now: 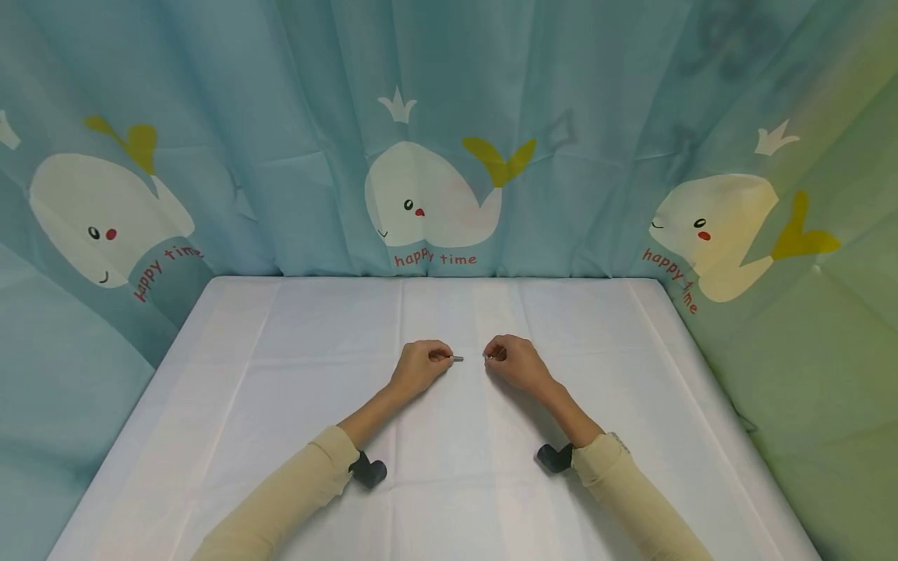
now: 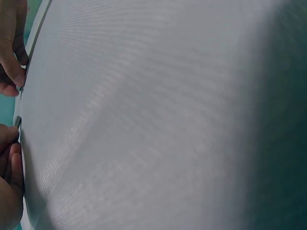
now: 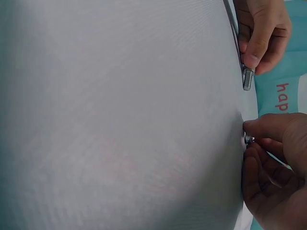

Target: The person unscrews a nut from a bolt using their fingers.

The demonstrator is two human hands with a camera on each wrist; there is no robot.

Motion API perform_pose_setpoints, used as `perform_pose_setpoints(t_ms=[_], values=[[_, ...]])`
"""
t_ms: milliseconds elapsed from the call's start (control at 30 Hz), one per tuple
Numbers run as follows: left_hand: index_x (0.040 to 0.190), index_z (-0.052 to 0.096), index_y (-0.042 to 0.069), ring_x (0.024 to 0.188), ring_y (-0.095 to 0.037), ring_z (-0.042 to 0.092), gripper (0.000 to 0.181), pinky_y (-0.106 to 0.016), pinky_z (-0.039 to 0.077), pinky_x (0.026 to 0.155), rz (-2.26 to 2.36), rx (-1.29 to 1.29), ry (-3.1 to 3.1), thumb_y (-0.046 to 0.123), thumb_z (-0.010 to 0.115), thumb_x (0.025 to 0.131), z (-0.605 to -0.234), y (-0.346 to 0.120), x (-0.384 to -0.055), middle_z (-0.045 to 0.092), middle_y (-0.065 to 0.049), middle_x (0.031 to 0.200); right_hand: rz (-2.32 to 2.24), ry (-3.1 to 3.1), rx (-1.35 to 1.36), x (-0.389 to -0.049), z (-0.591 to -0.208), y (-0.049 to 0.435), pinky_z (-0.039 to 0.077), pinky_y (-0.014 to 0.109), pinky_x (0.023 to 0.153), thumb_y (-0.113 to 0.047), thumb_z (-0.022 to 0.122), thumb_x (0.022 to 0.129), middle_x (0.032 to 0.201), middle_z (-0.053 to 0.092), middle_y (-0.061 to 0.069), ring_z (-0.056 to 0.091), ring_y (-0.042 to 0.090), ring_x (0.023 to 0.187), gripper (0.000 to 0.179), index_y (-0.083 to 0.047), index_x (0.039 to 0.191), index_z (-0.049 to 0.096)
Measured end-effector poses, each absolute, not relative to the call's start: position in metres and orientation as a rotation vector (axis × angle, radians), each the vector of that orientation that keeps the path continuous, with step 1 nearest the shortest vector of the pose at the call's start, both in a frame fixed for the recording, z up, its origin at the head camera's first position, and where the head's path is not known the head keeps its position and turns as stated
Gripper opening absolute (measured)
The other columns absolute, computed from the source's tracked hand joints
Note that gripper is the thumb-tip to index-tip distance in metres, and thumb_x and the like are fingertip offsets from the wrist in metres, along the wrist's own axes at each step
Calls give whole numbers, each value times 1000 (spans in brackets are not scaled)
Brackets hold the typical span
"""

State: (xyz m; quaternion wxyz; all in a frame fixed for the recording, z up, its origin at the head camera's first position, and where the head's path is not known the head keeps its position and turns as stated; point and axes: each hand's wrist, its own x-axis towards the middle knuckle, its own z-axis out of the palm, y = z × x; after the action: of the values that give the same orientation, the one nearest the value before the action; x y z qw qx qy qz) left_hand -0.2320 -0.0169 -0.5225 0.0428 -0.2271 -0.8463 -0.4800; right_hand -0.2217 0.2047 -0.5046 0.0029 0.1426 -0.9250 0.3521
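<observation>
Over the middle of the table, my left hand (image 1: 423, 366) pinches a metal bolt (image 1: 457, 359) between thumb and fingers. The bolt's threaded end (image 3: 248, 80) sticks out toward the right hand, and its other end is hidden in the fingers. My right hand (image 1: 517, 363) faces it across a short gap. Between its thumb and fingertips it pinches a small shiny metal piece (image 3: 248, 139), mostly covered by the fingers; I cannot tell its exact kind. In the left wrist view, both hands show only at the left edge, with the bolt (image 2: 17, 121) poking from the lower one.
A white cloth with creases covers the table (image 1: 337, 319). Blue-green curtains (image 1: 316, 156) printed with whales hang along the back and sides. Dark camera mounts (image 1: 369, 471) sit at both wrists, below the sleeves' cuffs.
</observation>
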Motion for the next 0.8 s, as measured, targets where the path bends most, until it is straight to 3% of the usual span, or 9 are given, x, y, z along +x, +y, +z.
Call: perform_pose_setpoints(t_ms=[800], values=[[84, 71, 4, 64, -6, 59, 6, -22, 50, 59, -1482, -678, -2623, 5, 72, 78, -520, -17, -233, 64, 3, 72, 1081, -2943, 441, -223, -505, 204, 46, 29, 66, -9, 67, 81, 84, 56, -2, 52, 13, 75, 10, -13, 91, 66]])
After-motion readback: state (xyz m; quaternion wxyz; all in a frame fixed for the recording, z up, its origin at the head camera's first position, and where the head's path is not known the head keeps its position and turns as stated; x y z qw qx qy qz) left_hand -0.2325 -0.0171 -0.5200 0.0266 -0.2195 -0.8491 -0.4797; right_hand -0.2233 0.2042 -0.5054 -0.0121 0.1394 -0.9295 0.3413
